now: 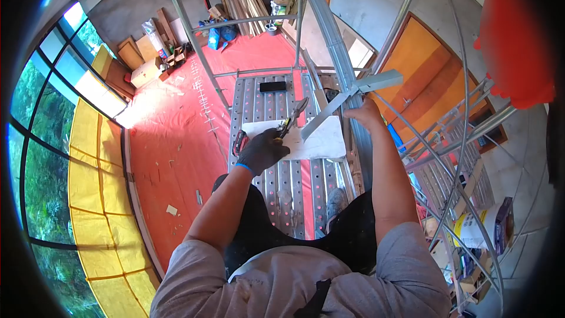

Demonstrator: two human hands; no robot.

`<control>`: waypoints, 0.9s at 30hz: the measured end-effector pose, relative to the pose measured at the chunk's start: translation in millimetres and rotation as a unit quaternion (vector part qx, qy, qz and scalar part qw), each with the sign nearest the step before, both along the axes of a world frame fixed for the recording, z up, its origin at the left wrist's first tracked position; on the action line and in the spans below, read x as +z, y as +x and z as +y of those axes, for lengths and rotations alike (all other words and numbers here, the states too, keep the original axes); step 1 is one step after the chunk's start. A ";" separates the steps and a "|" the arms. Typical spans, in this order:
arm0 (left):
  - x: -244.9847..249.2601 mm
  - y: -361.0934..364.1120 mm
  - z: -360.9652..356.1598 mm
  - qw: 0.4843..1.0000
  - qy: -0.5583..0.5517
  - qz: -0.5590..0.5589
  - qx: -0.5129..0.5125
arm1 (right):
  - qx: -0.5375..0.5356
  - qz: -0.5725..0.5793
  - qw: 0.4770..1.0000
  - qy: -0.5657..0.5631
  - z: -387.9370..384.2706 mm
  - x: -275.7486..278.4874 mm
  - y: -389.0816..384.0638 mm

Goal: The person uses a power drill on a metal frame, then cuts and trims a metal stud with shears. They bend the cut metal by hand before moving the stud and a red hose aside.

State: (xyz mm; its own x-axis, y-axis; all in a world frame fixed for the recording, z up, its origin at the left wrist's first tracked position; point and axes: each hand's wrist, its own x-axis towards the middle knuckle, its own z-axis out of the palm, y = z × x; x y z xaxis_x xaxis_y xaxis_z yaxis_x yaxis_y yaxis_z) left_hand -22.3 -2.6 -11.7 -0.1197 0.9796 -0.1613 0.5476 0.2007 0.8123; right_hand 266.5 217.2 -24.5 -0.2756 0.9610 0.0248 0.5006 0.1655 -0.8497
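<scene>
My left hand (263, 152), in a dark glove, is closed round a pair of metal snips (296, 114), whose blades point up and away from me. Bare, my right hand (366, 115) grips a long grey metal channel (331, 29) that slopes away toward the far wall. Across the channel, just beyond that hand, lies a bent metal strip (325, 115) with one end sticking out to the right. Beneath the snips is a white board (322, 141). A red and black object (240, 141) sits by my left hand, partly hidden.
I am on a perforated metal scaffold platform (279, 191), with a black rectangular object (272, 86) at its far end. Scaffold tubes (182, 15) and braces stand around it. Below, red sheeting (170, 171) covers the floor. Stacked wood (250, 6) leans by the far wall.
</scene>
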 end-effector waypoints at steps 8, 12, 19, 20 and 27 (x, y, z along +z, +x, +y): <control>-43.1 -22.1 10.2 0.933 0.146 0.191 -0.267 | 0.033 -0.027 0.998 -0.050 5.4 -7.6 13.5; -20.0 -6.1 11.8 0.907 -0.139 -0.396 0.046 | 0.038 -0.066 0.997 -0.032 1.0 -2.7 7.6; -10.3 1.0 7.5 0.884 -0.094 -0.444 0.109 | 0.073 -0.090 0.992 -0.044 -12.1 15.7 -5.7; -4.2 3.4 6.5 0.879 -0.082 -0.452 0.128 | 0.081 -0.094 0.991 -0.045 -11.7 16.0 -7.1; -0.2 -16.4 -2.2 0.909 -0.056 -0.382 0.157 | 0.114 -0.096 0.986 -0.076 -14.2 18.9 -13.1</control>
State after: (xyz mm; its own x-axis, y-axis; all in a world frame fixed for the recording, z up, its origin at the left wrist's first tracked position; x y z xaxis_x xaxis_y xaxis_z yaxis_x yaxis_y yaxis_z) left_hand -38.6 -4.7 -12.0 -0.2014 0.8885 -0.4122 -0.2665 0.3552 0.8960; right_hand 253.4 203.0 -5.6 -0.4706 0.8622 -0.1878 0.6187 0.1706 -0.7669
